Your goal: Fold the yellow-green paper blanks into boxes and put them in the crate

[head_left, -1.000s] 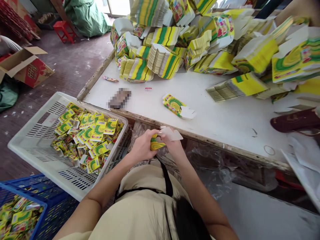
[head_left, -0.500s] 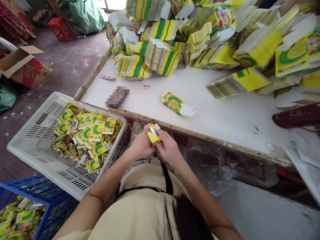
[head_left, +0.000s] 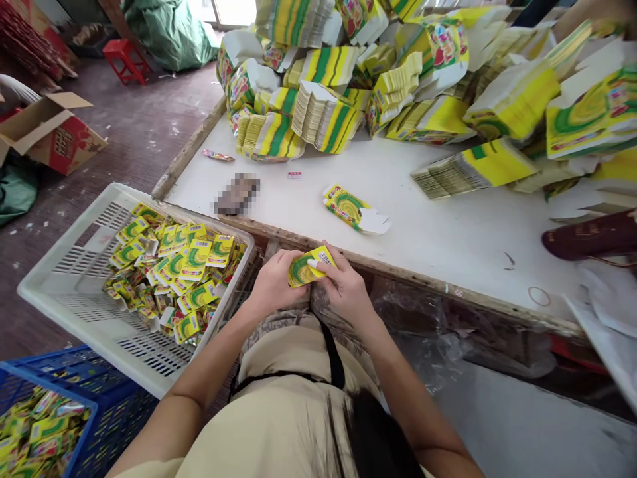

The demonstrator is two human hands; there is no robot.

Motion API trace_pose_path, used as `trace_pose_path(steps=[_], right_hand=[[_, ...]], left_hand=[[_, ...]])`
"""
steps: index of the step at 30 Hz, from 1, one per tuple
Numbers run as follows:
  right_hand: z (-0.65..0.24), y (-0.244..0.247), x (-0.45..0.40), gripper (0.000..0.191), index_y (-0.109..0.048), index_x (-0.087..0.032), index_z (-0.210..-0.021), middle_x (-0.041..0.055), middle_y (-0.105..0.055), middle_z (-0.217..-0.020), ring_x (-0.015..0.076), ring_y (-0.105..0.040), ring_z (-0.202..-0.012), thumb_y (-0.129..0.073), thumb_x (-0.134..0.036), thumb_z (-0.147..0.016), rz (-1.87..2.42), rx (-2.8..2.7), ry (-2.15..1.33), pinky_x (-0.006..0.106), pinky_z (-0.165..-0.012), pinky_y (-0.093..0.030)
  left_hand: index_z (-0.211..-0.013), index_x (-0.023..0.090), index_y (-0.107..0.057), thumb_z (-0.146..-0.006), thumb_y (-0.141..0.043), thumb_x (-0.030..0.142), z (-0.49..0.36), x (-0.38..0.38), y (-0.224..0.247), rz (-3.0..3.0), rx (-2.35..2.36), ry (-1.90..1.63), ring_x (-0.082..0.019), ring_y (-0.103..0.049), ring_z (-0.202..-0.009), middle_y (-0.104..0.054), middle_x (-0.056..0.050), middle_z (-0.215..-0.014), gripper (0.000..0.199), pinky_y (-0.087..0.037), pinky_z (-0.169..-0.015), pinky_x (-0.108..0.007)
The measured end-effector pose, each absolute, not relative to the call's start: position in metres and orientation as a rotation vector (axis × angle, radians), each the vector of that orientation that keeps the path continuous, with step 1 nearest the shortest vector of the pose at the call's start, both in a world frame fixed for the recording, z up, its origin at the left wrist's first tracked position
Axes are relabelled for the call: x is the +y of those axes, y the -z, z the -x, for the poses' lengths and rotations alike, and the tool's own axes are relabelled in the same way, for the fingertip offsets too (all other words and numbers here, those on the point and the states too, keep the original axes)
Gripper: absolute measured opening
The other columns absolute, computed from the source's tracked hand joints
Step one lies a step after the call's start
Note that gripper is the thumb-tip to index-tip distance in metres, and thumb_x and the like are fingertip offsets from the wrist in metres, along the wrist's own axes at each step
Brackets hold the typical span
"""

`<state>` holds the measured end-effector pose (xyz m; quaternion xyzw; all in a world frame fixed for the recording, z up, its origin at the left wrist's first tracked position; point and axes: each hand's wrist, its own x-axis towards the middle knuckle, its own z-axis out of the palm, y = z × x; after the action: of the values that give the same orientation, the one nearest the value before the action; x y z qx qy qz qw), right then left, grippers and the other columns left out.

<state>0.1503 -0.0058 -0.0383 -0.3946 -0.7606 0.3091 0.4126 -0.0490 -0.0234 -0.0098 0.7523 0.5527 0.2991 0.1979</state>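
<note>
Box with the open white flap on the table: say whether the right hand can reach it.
Probably yes: nothing seems to stand between the right hand and the open-flapped box, though that hand and the left hand hold a small yellow box.

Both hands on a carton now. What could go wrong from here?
1. The held carton might crease if the left hand and right hand squeeze too hard; both grip it.
2. The carton stacks, piled unevenly on the table, could slide if bumped.
</note>
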Motion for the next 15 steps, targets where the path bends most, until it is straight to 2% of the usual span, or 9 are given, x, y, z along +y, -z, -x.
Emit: trace_pose_path(steps=[5,10,13,15], right_hand=[[-0.164,0.032,0.003,0.02,-0.076,-0.027,-0.107,0.0091,-0.055,-0.148,0.0267,-0.057,-0.132,-0.065,-0.025,-0.09,0.889,-2.032,-0.85,0.042,-0.106,-0.051],[-0.159,0.033,0.001,0.017,-0.079,-0.028,-0.102,0.0091,-0.055,-0.148,0.0295,-0.059,-0.129,-0.07,-0.029,-0.087,0.99,-1.924,-0.849,0.046,-0.105,-0.051],[-0.157,0.036,0.0,0.026,-0.076,-0.027,-0.111,0.0098,-0.056,-0.147,0.03,-0.056,-0.132,-0.07,-0.032,-0.086,0.966,-1.845,-0.982,0.046,-0.108,-0.049],[-0.155,0.039,0.0,0.036,-0.07,-0.025,-0.122,0.0117,-0.061,-0.141,0.0299,-0.06,-0.128,-0.069,-0.033,-0.086,0.999,-1.754,-1.059,0.046,-0.104,-0.052]], left_hand=[[-0.118,0.02,-0.058,-0.071,-0.077,0.027,0.055,-0.016,0.001,-2.137,1.467,-0.774,-0.024,-0.067,-0.1,-0.069,-0.009,-0.11,0.051,-0.053,-0.087,-0.036],[-0.117,0.019,-0.058,-0.071,-0.077,0.026,0.054,-0.015,-0.002,-2.176,1.505,-0.781,-0.026,-0.067,-0.101,-0.069,-0.009,-0.109,0.05,-0.053,-0.088,-0.037],[-0.119,0.019,-0.058,-0.071,-0.077,0.028,0.054,-0.018,0.0,-2.135,1.506,-0.757,-0.026,-0.066,-0.103,-0.069,-0.009,-0.11,0.052,-0.053,-0.088,-0.038],[-0.121,0.02,-0.057,-0.073,-0.077,0.029,0.052,-0.018,0.002,-2.106,1.499,-0.739,-0.026,-0.066,-0.104,-0.069,-0.009,-0.112,0.053,-0.053,-0.089,-0.038]])
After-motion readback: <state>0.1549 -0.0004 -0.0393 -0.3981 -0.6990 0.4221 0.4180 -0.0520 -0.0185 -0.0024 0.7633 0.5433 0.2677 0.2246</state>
